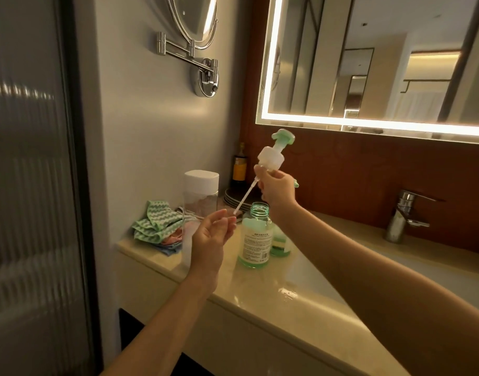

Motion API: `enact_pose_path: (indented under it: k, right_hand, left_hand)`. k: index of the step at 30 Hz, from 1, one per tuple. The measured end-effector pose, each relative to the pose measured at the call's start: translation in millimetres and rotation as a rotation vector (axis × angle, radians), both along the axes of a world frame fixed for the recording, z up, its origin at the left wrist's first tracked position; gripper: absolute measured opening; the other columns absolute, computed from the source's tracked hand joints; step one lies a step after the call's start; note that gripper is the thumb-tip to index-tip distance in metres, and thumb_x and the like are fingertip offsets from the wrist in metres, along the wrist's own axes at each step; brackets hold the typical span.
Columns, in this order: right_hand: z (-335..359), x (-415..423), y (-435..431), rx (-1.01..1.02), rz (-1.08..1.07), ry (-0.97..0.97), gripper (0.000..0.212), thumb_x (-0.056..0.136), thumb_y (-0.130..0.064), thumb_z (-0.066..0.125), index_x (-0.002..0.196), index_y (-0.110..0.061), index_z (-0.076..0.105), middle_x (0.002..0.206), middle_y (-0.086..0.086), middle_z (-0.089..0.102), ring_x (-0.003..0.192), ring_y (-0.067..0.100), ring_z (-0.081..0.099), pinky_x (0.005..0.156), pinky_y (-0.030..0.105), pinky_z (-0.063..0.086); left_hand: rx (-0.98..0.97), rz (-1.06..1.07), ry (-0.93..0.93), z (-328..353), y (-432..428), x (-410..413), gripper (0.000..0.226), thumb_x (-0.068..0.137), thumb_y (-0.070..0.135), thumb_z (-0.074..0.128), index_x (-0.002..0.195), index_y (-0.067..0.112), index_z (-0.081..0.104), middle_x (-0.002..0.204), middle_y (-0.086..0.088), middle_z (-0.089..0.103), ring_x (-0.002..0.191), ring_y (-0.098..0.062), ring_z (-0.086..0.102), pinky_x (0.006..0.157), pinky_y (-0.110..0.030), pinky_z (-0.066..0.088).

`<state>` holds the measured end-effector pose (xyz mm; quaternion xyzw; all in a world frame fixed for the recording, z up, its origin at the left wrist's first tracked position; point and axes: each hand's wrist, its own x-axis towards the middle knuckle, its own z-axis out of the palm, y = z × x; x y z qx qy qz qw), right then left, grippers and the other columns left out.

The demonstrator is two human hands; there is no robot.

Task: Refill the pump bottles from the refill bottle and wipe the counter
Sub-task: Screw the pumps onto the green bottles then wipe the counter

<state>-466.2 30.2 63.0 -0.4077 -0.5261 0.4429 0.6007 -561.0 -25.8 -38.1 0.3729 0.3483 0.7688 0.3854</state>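
The pale polished stone counter is glossy and looks slick, so anything wet set on it could slide. At its far left, beside the wall, lies a heap of green-and-white zigzag cloths, soft and light, good for the wiping. Just right of them stands a tall clear container with a white cap; I judge it rigid plastic and best held round the body.

The clear pump bottle with green liquid and a white label stands near the middle of the counter with its threaded neck open. It is partly filled, so fairly light and easy to tip; I would steady it round the waist. A second green-filled bottle stands just behind it to the right.

My right hand grips the white-and-green pump head at its collar, fingers curled round it, above the open neck. The collar is the stiff part and the right place to hold.

My left hand is cupped with fingers loose and apart, holding nothing, just below the tip of the thin white dip tube. I cannot tell whether they touch. The tube looks bendy and probably soapy.
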Motion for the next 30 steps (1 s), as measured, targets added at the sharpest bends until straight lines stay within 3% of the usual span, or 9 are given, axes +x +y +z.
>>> enact_pose_path:
  k: [5, 9, 12, 15, 19, 22, 24, 27, 30]
  right_hand:
    - [13, 24, 16, 0.131, -0.134, 0.016, 0.021, 0.084, -0.022, 0.066, 0.098, -0.007, 0.063, 0.074, -0.001, 0.057, 0.068, 0.009, 0.050, 0.066, 0.023, 0.044]
    - [5, 34, 22, 0.173, -0.178, -0.075, 0.023, 0.084, -0.022, 0.065, 0.100, -0.006, 0.063, 0.076, -0.001, 0.058, 0.070, 0.010, 0.052, 0.066, 0.023, 0.044]
    - [-9, 33, 25, 0.133, -0.161, -0.096, 0.021, 0.084, -0.021, 0.066, 0.098, -0.007, 0.063, 0.071, -0.004, 0.057, 0.066, 0.009, 0.049, 0.064, 0.022, 0.042]
    - [-18, 28, 27, 0.096, -0.120, -0.134, 0.025, 0.084, -0.021, 0.066, 0.101, -0.004, 0.063, 0.073, -0.001, 0.057, 0.066, 0.010, 0.048, 0.062, 0.022, 0.041]
    - [-24, 31, 28, 0.087, -0.035, -0.209, 0.010, 0.086, -0.019, 0.063, 0.092, -0.014, 0.058, 0.080, -0.004, 0.055, 0.074, 0.008, 0.049, 0.069, 0.021, 0.042]
    - [-30, 33, 31, 0.013, 0.049, -0.218, 0.024, 0.086, -0.019, 0.062, 0.108, -0.009, 0.058, 0.090, 0.001, 0.057, 0.082, 0.012, 0.051, 0.063, 0.019, 0.040]
    - [-36, 32, 34, 0.005, 0.038, -0.276, 0.033, 0.085, -0.017, 0.064, 0.115, -0.008, 0.053, 0.100, 0.006, 0.056, 0.091, 0.016, 0.052, 0.071, 0.022, 0.043]
    - [-43, 29, 38, 0.060, 0.005, -0.294, 0.048, 0.081, -0.013, 0.068, 0.121, -0.014, 0.042, 0.112, 0.008, 0.051, 0.097, 0.017, 0.052, 0.079, 0.028, 0.044]
    - [-45, 29, 37, 0.112, 0.033, -0.275, 0.050, 0.082, -0.013, 0.067, 0.123, -0.018, 0.038, 0.107, 0.005, 0.050, 0.094, 0.015, 0.052, 0.077, 0.030, 0.046]
  left_hand:
    - [-0.066, -0.016, 0.067, -12, 12, 5, 0.025, 0.097, 0.017, 0.043, 0.120, 0.009, 0.051, 0.105, -0.006, 0.064, 0.102, -0.016, 0.060, 0.094, -0.028, 0.045]
    - [-0.119, -0.013, 0.277, -15, 20, 16, 0.037, 0.092, 0.024, 0.053, 0.127, 0.020, 0.042, 0.125, -0.001, 0.052, 0.110, -0.011, 0.050, 0.078, -0.014, 0.041]
    - [-0.133, 0.016, 0.380, -18, 29, 27, 0.057, 0.086, 0.026, 0.062, 0.135, 0.020, 0.034, 0.133, -0.001, 0.045, 0.111, -0.009, 0.044, 0.088, -0.023, 0.041]
    - [-0.145, 0.101, 0.473, -21, 42, 36, 0.069, 0.081, 0.025, 0.069, 0.137, 0.018, 0.030, 0.136, -0.001, 0.043, 0.113, -0.005, 0.041, 0.089, -0.021, 0.039]
    - [-0.207, 0.137, 0.551, -37, 56, 41, 0.088, 0.072, 0.029, 0.076, 0.141, 0.025, 0.023, 0.142, -0.001, 0.039, 0.128, -0.021, 0.042, 0.102, -0.037, 0.041]
    - [-0.236, 0.115, 0.552, -40, 61, 40, 0.096, 0.074, 0.029, 0.075, 0.146, 0.026, 0.011, 0.148, -0.001, 0.032, 0.133, -0.022, 0.036, 0.106, -0.040, 0.035]
    - [-0.223, 0.103, 0.584, -43, 63, 41, 0.099, 0.074, 0.027, 0.075, 0.146, 0.026, 0.008, 0.148, -0.002, 0.033, 0.133, -0.022, 0.036, 0.107, -0.041, 0.035]
    - [-0.239, 0.098, 0.602, -45, 66, 39, 0.102, 0.072, 0.024, 0.077, 0.146, 0.025, 0.008, 0.148, -0.003, 0.033, 0.134, -0.023, 0.035, 0.109, -0.045, 0.034]
    - [-0.249, 0.117, 0.610, -45, 69, 38, 0.099, 0.069, 0.021, 0.079, 0.145, 0.024, 0.016, 0.146, -0.004, 0.033, 0.133, -0.023, 0.035, 0.107, -0.046, 0.037]
